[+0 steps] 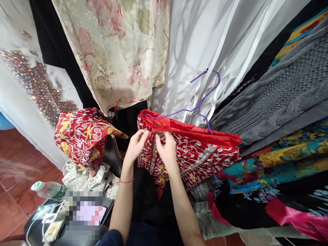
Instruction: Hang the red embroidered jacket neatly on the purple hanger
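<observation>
Both hands are working at the front opening of a red embroidered garment [194, 150] hanging on a purple wire hanger [202, 102]. The left hand [135, 145] is pinching the red edge near the collar between thumb and fingers; the right hand [166, 150] is gripping the fabric just beside it, fingers curled narrow. A second red embroidered piece [82, 136] is lying to the left over a dark chair. A grey knit [282, 92] and patterned fabrics [282, 160] are crowding the right. A plastic bottle [48, 190] is lying low on the left.

Hanging curtains [230, 44] behind, stacked fabrics [282, 143] right — open floor [15, 191] left.
</observation>
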